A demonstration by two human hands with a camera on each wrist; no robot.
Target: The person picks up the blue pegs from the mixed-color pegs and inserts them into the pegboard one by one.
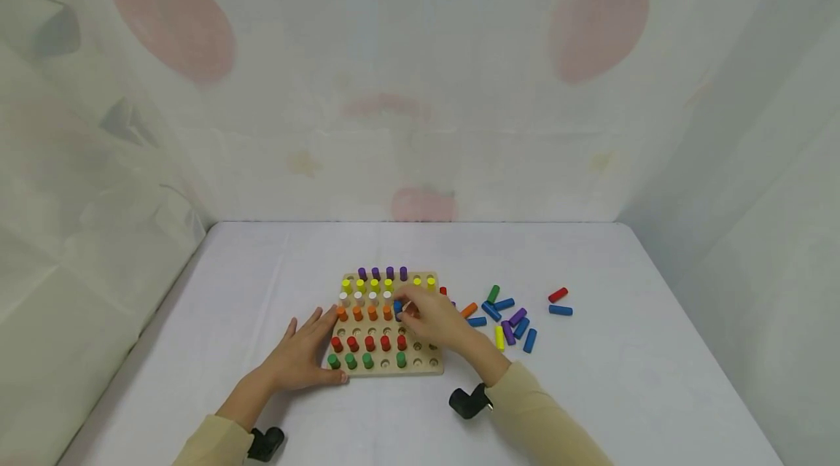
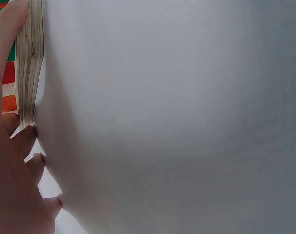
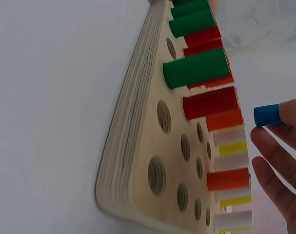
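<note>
A wooden pegboard (image 1: 357, 372) lies on the white table with rows of purple, yellow, white, orange, red and green pegs. My right hand (image 1: 436, 316) pinches a blue peg (image 1: 397, 308) between thumb and fingers, over the board at the right end of the orange row. In the right wrist view that blue peg (image 3: 266, 115) is held above the tops of the standing pegs. Along the board's left side rests my left hand (image 1: 298, 353), fingers spread and its thumb at the near left corner. Several bare holes (image 3: 157, 175) show on the board's near right part.
Right of the board lie several loose pegs, among them a green peg (image 1: 493, 294), a yellow peg (image 1: 500, 338) and a blue peg (image 1: 529, 340). Farther right are a red peg (image 1: 558, 294) and another blue peg (image 1: 561, 311). A pale curtain (image 1: 499, 160) hangs behind the table.
</note>
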